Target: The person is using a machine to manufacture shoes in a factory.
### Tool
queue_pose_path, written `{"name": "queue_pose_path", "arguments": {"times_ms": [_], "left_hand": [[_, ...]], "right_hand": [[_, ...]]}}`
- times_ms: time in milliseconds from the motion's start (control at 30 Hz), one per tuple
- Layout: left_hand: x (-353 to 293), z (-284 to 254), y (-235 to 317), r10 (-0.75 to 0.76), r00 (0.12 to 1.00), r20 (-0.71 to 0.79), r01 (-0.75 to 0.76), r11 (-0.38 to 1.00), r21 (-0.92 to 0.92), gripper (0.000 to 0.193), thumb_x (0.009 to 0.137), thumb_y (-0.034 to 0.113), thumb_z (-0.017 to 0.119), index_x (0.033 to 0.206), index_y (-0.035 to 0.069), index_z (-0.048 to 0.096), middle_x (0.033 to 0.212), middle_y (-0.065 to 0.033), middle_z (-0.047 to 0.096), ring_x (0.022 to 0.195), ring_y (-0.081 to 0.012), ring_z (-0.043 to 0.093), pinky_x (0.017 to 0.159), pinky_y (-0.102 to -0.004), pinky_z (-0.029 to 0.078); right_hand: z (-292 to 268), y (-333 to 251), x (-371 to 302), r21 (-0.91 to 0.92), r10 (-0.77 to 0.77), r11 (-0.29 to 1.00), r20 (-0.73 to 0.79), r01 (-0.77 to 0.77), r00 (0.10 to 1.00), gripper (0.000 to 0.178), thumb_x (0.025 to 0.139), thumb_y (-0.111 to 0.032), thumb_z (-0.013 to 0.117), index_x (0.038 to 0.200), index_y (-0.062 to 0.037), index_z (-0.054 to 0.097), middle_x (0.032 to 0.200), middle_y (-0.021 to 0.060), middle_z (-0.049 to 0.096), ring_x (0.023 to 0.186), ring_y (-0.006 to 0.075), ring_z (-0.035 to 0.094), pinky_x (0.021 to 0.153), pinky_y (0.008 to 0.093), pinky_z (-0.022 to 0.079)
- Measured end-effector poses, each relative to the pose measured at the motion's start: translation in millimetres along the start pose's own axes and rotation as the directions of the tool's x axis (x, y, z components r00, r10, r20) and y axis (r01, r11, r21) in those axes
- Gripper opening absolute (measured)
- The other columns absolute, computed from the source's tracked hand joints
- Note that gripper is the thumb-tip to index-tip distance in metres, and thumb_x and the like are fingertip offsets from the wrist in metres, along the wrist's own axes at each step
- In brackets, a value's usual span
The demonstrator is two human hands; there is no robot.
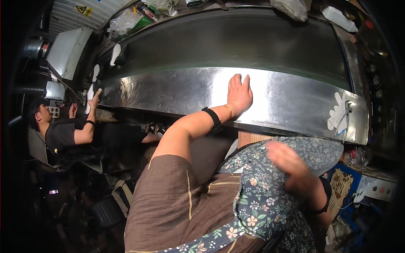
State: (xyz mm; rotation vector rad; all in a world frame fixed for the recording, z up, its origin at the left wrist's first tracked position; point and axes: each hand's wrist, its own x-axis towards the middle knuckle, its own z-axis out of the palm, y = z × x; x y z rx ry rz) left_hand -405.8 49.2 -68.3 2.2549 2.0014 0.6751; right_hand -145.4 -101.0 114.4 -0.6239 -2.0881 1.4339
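Note:
My left hand [239, 96] rests on the shiny metal ledge [168, 90], its fingers stretched toward the dark belt-like surface [228, 42] beyond. Nothing shows in that hand. Smeared by motion, my right hand [289, 162] is over the flowered apron [257, 198] on my lap; whether it holds anything cannot be made out. On the ledge's right end lies a pale glove [336, 111] with a metal tool [344, 118] on it.
At the far left another person [65, 135] sits with a hand at a white sole-shaped piece [90, 97]. More such pieces, one paired with a dark part [121, 55], lie on the belt's left end. Plastic bags [124, 23] and a white bottle [338, 19] line the far edge. A blue machine [354, 181] stands at lower right.

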Motion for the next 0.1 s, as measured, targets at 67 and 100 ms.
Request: {"name": "queue_pose_path", "arguments": {"times_ms": [67,100], "left_hand": [[-0.8,0.9,0.5,-0.011,1.000,0.026,0.012,1.000,-0.018,0.048,0.087,0.012,0.056,0.132,0.000,0.051,0.131,-0.0272,0.042,0.126,-0.0424,0.038,0.109,-0.0498,0.031],[-0.1,0.5,0.7,-0.009,0.999,0.042,0.010,1.000,-0.006,0.048,0.087,0.013,0.057,0.133,0.001,0.050,0.131,-0.0266,0.042,0.126,-0.0422,0.038,0.108,-0.0504,0.031]], "right_hand": [[-0.6,36.4,-13.0,-0.310,0.376,0.872,-0.073,-0.379,0.924,0.080,0.090,-0.074,0.039,0.138,-0.0124,0.055,0.146,0.0238,0.045,0.137,0.0461,0.036,0.113,0.0568,0.025],[-1.2,48.0,-23.2,-0.312,0.295,0.900,-0.081,-0.305,0.952,0.080,0.090,-0.074,0.039,0.138,-0.0124,0.055,0.146,0.0238,0.045,0.137,0.0461,0.036,0.113,0.0568,0.025]]}}
